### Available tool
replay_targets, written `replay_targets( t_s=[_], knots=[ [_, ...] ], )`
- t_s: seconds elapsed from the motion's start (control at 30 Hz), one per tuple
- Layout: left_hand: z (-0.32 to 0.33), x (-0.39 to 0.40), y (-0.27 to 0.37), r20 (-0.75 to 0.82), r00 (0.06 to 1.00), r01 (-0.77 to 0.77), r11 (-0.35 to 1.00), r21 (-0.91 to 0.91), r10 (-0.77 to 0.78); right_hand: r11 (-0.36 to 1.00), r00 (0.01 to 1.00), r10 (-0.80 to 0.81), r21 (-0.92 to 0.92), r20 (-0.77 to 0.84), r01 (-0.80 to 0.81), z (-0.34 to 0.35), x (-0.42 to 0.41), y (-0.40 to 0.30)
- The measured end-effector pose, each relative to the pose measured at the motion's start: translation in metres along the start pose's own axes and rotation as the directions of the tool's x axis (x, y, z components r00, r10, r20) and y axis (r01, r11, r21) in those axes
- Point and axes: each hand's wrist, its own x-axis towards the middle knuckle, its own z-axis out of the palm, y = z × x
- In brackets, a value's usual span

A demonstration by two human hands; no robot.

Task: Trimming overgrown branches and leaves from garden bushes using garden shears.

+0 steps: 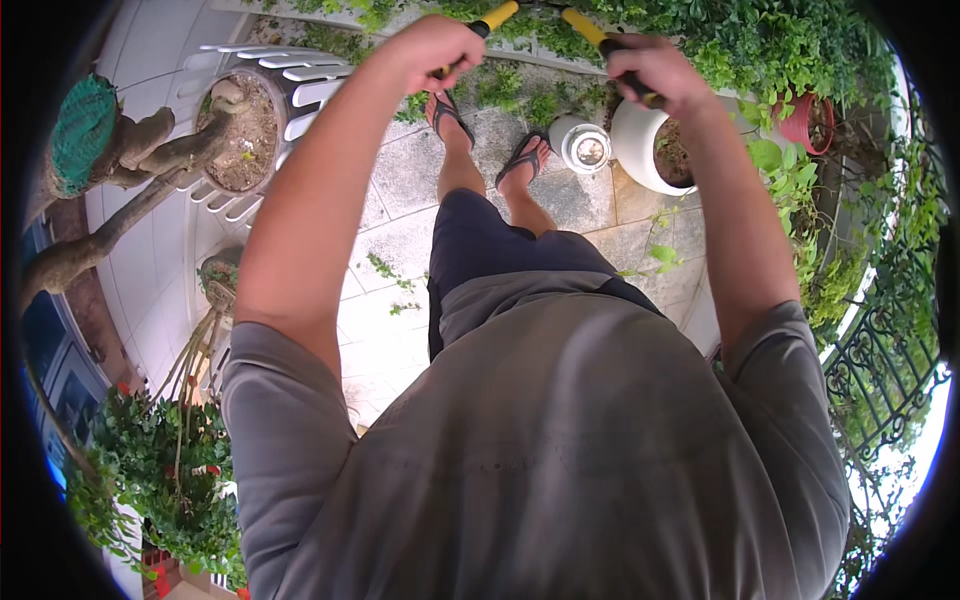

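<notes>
My left hand (436, 49) is wrapped around the black grip of one yellow-and-black handle (499, 15) of what look like hedge shears. The other yellow-and-black handle (584, 27) has my right hand (664, 73) closed on its grip. Both handles lean towards each other at the top rim and are spread apart there. The blades lie almost wholly beyond the picture's edge. Leafy green shrubs (750, 46) fill the top of the view, behind and to the right of the handles.
White round planter (634, 139) and a small white pot (566, 135) stand by my right foot (525, 161). Left, a thick-trunked tree grows in a large pot (279, 135) ringed by white slats (311, 94). A red pot (802, 124) and iron railing (874, 375) are at right, above stone paving (405, 210).
</notes>
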Motion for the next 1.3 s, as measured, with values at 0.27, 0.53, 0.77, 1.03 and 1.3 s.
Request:
replay_targets(
  t_s=[0.27,0.53,0.77,1.03,1.3],
  knots=[
    [-0.006,-0.118,-0.036,0.068,0.995,0.073,0.994,-0.086,-0.068,0.99,0.994,-0.043,0.139,0.105,0.029,0.02,-0.083,0.056],
    [0.018,-0.296,0.045,0.054,0.997,0.064,0.984,-0.167,-0.056,0.986,0.951,-0.091,0.163,0.295,0.043,-0.055,-0.212,0.019],
    [0.049,-0.375,0.107,-0.048,0.995,0.083,0.996,-0.042,-0.085,0.94,0.927,-0.21,0.324,0.312,0.104,-0.072,-0.258,0.017],
    [0.053,-0.368,0.0,0.005,0.991,-0.128,0.93,0.345,0.134,0.988,0.93,-0.152,0.08,0.334,0.132,-0.059,-0.298,0.01],
    [0.13,-0.225,-0.119,0.135,0.988,-0.038,0.966,-0.257,0.075,0.955,0.959,-0.223,-0.16,0.174,0.251,-0.079,-0.275,-0.011]
  ],
)
